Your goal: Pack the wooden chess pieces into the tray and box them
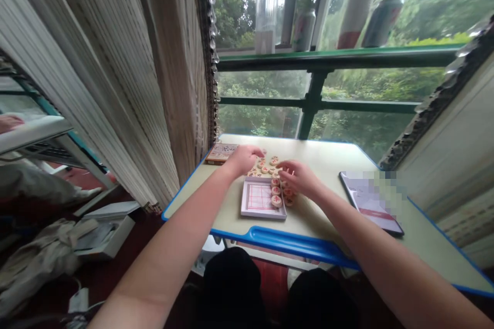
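Note:
Round wooden Chinese chess pieces (264, 169) with red or dark characters lie grouped on the table between my hands. My left hand (246, 159) is over their left side, fingers stretched to the right and slightly bent, with no piece visible in it. On the other side my right hand (296, 176) hovers over the pieces, its fingers curved and apart. A shallow white box (252, 211) with a red-lined sheet inside sits in front of both hands. Several pieces stand in a column along its right side, the nearest a red-marked piece (276, 201). More pieces are partly hidden beneath my right hand.
A printed flat box (221, 153) lies at the table's back left. To the right rests a dark-edged folder or tablet (370, 205), partly blurred out. The pale table (320, 151) has a blue rim and front groove. Cans (382, 21) stand on the window ledge; curtains hang at both sides.

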Action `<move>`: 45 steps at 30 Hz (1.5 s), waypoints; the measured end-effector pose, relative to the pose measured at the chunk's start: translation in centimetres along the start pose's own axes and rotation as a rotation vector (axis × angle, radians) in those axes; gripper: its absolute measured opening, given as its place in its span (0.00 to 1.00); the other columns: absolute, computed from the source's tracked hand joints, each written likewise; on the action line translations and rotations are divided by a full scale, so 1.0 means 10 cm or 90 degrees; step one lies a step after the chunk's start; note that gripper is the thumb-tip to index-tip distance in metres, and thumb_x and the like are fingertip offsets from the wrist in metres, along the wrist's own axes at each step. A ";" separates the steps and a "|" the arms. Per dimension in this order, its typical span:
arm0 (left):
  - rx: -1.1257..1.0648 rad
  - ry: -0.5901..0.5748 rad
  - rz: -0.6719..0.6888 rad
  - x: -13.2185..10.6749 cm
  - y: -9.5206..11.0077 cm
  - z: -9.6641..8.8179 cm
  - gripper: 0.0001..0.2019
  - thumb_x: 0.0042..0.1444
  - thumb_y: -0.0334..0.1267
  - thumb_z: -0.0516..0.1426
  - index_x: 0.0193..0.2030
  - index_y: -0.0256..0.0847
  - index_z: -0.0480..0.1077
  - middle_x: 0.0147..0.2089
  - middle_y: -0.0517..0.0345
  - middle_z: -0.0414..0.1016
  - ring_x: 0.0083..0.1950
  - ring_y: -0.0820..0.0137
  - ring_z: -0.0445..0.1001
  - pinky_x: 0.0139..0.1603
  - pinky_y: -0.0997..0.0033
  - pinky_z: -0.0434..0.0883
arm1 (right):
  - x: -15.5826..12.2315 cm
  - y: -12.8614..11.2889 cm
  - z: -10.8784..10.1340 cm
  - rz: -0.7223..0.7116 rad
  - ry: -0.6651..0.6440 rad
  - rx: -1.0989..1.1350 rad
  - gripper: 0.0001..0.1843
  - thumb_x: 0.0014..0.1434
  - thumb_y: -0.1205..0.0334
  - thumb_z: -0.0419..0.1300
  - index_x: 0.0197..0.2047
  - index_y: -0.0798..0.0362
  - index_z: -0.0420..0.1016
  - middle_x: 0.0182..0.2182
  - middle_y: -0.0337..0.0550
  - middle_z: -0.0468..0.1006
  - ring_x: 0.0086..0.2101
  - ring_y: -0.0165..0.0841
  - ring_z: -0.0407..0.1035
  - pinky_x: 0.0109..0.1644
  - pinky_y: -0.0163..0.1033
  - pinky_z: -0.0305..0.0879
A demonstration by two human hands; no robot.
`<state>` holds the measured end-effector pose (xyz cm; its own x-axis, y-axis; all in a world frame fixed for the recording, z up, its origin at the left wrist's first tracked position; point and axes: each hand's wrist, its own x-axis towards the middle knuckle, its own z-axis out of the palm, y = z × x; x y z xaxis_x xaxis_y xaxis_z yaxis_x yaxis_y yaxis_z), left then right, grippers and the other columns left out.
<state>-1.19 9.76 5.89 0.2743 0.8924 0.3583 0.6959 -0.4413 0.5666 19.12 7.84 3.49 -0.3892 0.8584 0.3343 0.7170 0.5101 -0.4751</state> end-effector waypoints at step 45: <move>0.066 0.030 0.045 -0.25 -0.24 0.21 0.15 0.52 0.43 0.51 0.31 0.36 0.76 0.34 0.55 0.76 0.37 0.68 0.72 0.42 0.69 0.69 | -0.39 -0.33 -0.20 0.011 0.049 0.058 0.12 0.54 0.54 0.56 0.33 0.54 0.75 0.29 0.44 0.77 0.25 0.30 0.66 0.31 0.36 0.61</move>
<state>-2.17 8.75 2.08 0.2945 0.8530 0.4308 0.7417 -0.4883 0.4598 19.39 2.68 5.37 -0.3296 0.8617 0.3857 0.6657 0.5018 -0.5522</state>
